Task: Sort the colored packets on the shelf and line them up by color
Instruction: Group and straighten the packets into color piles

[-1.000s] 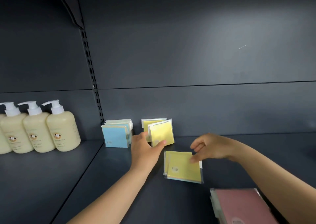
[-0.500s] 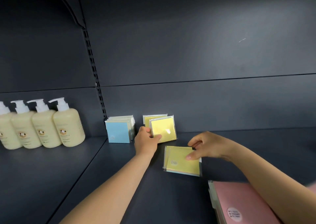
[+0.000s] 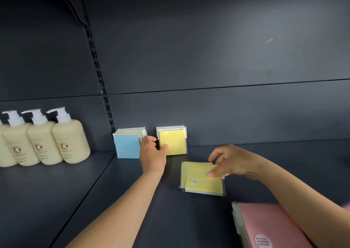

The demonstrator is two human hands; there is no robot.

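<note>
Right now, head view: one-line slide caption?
Left hand steadies upright yellow packets beside blue packets; right hand pinches flat yellow packet.

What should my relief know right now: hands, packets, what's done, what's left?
Left hand grips the upright yellow row by its front packet, against the back wall.
Right hand pinches the flat yellow stack lying mid-shelf.
Done: blue row stands left of the yellow row.
Left: stand the flat yellow stack in its row, then line up the pink packets at front right.
</note>
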